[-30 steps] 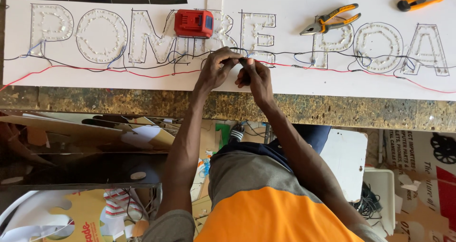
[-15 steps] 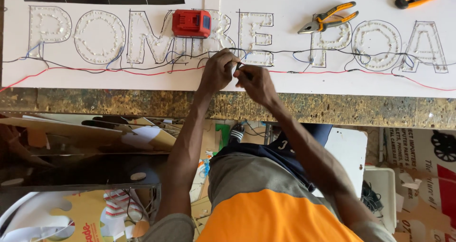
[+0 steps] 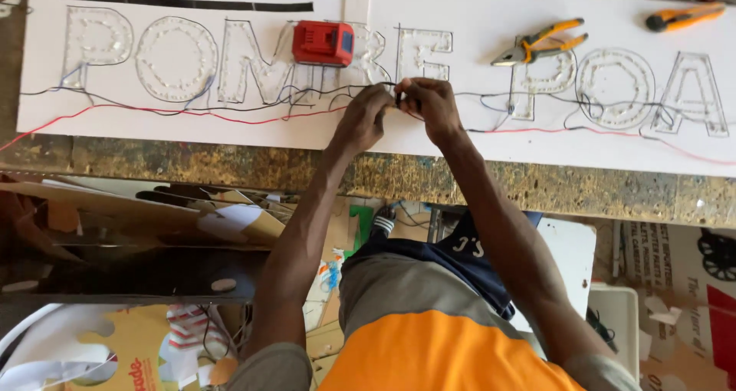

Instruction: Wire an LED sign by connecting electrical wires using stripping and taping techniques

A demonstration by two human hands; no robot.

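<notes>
Wires run across the white sign board, below its outlined letters. The left hand and right hand have drawn closer together over the last second, fingertips now meeting on a wire (likely twisting a joint). Both pinch it tight; the pliers lie untouched.

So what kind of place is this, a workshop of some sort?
Most likely a small sign-making workshop. A white sign board with bulb-studded outlined letters and thin black and red wires lies on a worn, stained workbench; orange-handled pliers and a red block-shaped battery pack rest on it.
</notes>
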